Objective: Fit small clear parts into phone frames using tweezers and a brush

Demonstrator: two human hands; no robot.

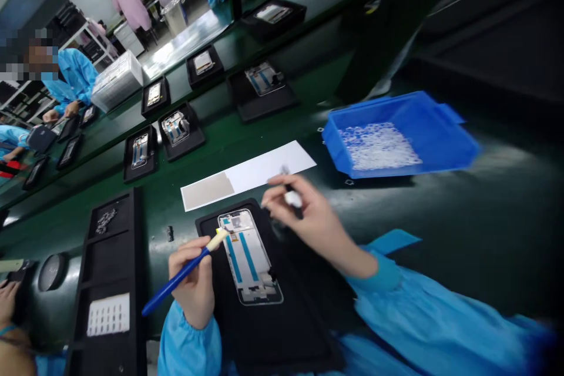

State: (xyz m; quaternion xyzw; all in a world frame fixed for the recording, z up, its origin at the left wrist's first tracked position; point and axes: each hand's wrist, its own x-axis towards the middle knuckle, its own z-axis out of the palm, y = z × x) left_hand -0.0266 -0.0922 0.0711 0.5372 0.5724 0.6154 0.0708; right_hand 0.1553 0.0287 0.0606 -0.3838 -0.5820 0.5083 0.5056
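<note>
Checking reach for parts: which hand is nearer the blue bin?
Right. The right hand, pinching a small white piece, is just below-left of the blue bin; the left hand, holding a blue tool, is farther off at the phone frame.

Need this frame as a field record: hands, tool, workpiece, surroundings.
left hand: grips blue-handled tool, pale tip on the upper left corner of the phone frame
right hand: pinches small white item, blurred, over the tray's upper right
workpiece: phone frame lies flat in black tray
beyond tray: white sheet on green bench
right: blue bin holding clear parts
left: compartment tray, small parts in top section
</note>
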